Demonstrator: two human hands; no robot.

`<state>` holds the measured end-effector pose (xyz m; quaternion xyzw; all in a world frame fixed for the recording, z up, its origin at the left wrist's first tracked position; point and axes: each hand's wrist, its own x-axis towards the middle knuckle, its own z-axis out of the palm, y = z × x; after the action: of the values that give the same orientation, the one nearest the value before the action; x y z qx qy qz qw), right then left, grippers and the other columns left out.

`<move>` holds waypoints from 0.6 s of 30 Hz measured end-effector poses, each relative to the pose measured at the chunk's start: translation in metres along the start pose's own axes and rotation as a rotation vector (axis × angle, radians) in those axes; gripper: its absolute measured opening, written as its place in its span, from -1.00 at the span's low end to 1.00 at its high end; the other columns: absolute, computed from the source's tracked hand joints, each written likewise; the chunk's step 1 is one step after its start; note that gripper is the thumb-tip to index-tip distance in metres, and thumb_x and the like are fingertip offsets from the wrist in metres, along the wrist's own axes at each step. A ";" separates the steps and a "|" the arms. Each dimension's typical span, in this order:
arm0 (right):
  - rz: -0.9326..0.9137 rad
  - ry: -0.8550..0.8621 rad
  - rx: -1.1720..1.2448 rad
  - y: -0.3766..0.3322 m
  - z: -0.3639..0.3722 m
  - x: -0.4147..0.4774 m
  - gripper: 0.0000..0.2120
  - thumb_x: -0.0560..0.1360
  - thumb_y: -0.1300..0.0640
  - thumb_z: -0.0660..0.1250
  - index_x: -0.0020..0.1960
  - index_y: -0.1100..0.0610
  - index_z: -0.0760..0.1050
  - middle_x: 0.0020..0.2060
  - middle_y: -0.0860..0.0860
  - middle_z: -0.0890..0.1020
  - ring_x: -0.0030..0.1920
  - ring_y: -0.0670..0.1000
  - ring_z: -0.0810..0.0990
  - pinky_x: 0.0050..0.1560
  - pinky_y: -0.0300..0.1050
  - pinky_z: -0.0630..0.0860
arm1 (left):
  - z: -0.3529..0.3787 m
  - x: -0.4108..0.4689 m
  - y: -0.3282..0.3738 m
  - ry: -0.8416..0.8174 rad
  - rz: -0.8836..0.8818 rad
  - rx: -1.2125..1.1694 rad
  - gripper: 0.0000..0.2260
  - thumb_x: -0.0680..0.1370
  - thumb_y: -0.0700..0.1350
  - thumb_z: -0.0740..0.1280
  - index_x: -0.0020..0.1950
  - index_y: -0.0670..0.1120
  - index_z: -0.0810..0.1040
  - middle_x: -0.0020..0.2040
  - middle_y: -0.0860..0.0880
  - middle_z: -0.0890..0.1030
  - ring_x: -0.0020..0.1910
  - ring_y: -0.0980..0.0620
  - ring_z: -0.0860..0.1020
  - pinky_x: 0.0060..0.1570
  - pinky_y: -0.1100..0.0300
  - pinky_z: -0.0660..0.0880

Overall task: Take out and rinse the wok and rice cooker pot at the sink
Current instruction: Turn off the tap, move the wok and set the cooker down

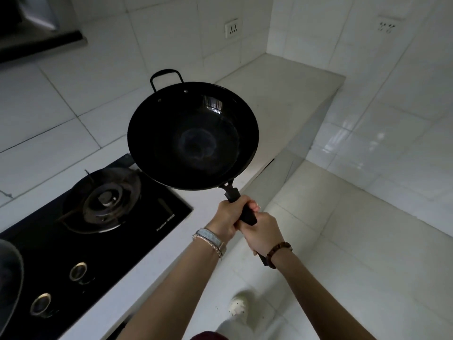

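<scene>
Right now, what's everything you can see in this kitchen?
Black round metal wok: one, black, held in the air beside the stove.
Black glass gas stove: one, black, set in the counter, left.
Round metal knobs: two, silvery, stove's front.
White kitchen counter: one, white, along the tiled wall.
White wall sockets: two, white, on the tiles.
Left hand: one, grips the wok's handle.
Right hand: one, grips the handle behind it.

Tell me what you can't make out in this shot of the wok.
Head view only.
sink and rice cooker pot: outside the frame.
wok handle: mostly covered by left hand and right hand.
dark round object: cut off by left edge.
stove lettering: too small to read.
</scene>
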<state>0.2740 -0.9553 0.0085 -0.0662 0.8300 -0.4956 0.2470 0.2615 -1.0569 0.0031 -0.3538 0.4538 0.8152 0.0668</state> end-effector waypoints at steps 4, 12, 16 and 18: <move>0.045 -0.001 -0.017 -0.009 -0.015 0.043 -0.77 0.47 0.14 0.30 -0.32 0.22 0.46 -0.58 0.04 0.43 -0.63 -0.04 0.38 -0.60 -0.26 0.36 | 0.016 0.039 0.019 -0.001 -0.003 0.000 -0.80 0.54 -0.29 0.30 -0.30 -0.20 0.50 -0.44 -0.07 0.55 -0.42 0.04 0.57 -0.26 0.22 0.56; 0.105 -0.066 -0.002 -0.019 -0.043 0.114 -0.80 0.47 0.15 0.26 -0.30 0.21 0.45 -0.57 0.05 0.43 -0.62 -0.02 0.38 -0.57 -0.22 0.40 | 0.044 0.105 0.046 0.040 -0.017 -0.025 -0.78 0.54 -0.28 0.30 -0.32 -0.19 0.51 -0.43 -0.08 0.56 -0.38 0.02 0.56 -0.16 0.16 0.54; 0.101 -0.120 -0.014 -0.022 -0.062 0.154 -0.81 0.46 0.14 0.25 -0.28 0.21 0.47 -0.56 0.05 0.44 -0.60 0.00 0.40 -0.56 -0.21 0.43 | 0.064 0.134 0.057 0.097 0.003 -0.060 -0.78 0.53 -0.29 0.29 -0.33 -0.19 0.49 -0.45 -0.07 0.55 -0.39 0.01 0.54 -0.13 0.15 0.54; 0.098 -0.160 -0.026 -0.024 -0.073 0.174 -0.82 0.46 0.15 0.25 -0.27 0.22 0.47 -0.55 0.05 0.45 -0.61 -0.01 0.40 -0.58 -0.25 0.39 | 0.075 0.150 0.064 0.146 0.024 -0.097 -0.78 0.54 -0.29 0.29 -0.32 -0.20 0.49 -0.45 -0.07 0.54 -0.39 0.00 0.54 -0.14 0.14 0.54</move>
<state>0.0847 -0.9717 -0.0028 -0.0682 0.8163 -0.4651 0.3356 0.0846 -1.0665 -0.0228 -0.4096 0.4218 0.8089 0.0064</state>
